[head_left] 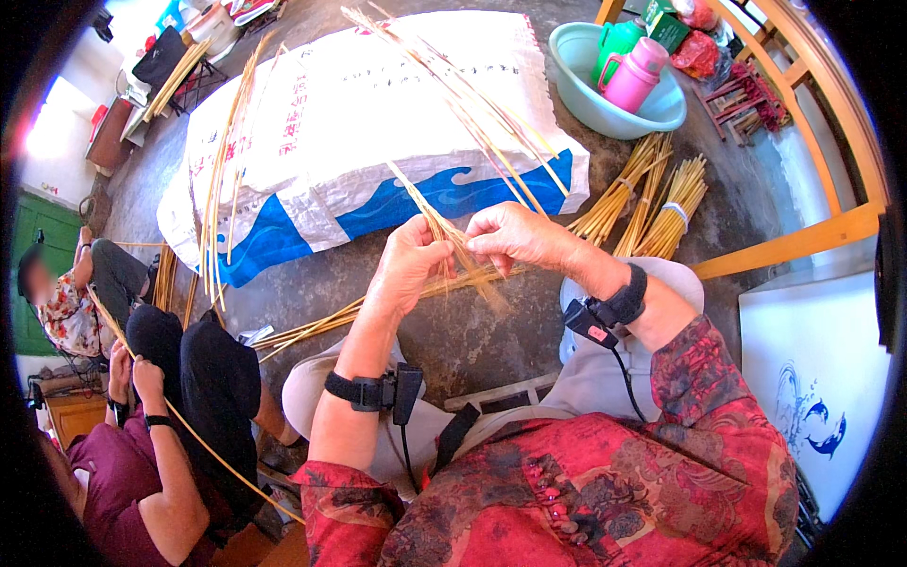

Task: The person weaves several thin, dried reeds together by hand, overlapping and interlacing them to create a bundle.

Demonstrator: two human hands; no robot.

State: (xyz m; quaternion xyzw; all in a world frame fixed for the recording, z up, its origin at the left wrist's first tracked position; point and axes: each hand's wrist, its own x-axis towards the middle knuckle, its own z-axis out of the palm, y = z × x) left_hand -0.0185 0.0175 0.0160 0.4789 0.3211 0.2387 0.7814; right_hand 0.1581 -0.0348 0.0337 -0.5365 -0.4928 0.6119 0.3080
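In front of my knees, a small bunch of thin straw-coloured stalks slants between my two hands. My left hand is closed around its middle, thumb pressed against the stalks. My right hand pinches at the same bunch with thumb and forefinger, close beside the left; the other fingers are curled. The lower ends, a frayed tuft, stick out below the hands and look blurred. Beyond them lies a white woven sack with a blue wave pattern, and long stalks rest across it.
Tied stalk bundles lie on the floor at right. Behind them, a pale blue basin holds a pink flask and a green one. A wooden frame stands at far right. At left, a seated person in maroon handles a long stalk; another sits farther back.
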